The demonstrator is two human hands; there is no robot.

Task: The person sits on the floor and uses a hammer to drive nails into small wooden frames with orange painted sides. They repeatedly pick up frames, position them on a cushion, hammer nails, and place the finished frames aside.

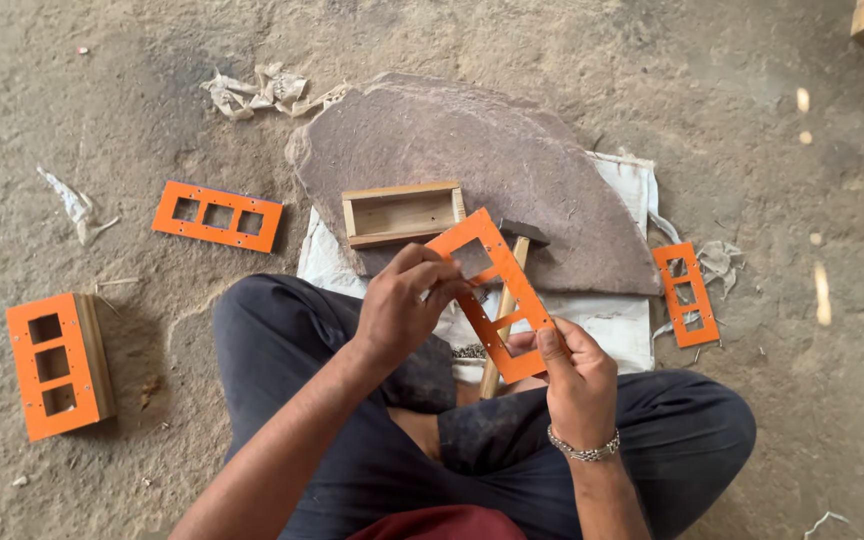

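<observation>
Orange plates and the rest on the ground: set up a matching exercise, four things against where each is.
Things:
1. Held plate
2. Hammer
3. Open wooden box
4. Box with orange front

Places:
A. On the flat stone, above the hands
B. Far left on the dirt floor
C. Between left hand and right hand
D. Behind the held plate, head near the stone's edge

Pairs: 1-C, 2-D, 3-A, 4-B

Hammer handle (pixel 508 300) partly behind orange plate (pixel 492 290)
</observation>
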